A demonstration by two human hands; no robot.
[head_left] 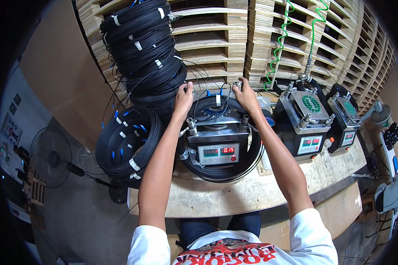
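Note:
In front of me on the table stands a polishing machine with a metal top, corner clamp knobs and a lit red display. A coil of black cable loops around it, and blue connectors show at its far edge. My left hand is closed at the far left corner, its fingers curled around a clamp knob that is mostly hidden. At the far right corner my right hand pinches a metal clamp knob. Both near clamp knobs are untouched.
A tall stack of black cable coils rises at the left back, with another coil holding blue-tipped ends before it. Two similar machines with green connectors stand right. Green spiral cords hang behind. A fan stands left.

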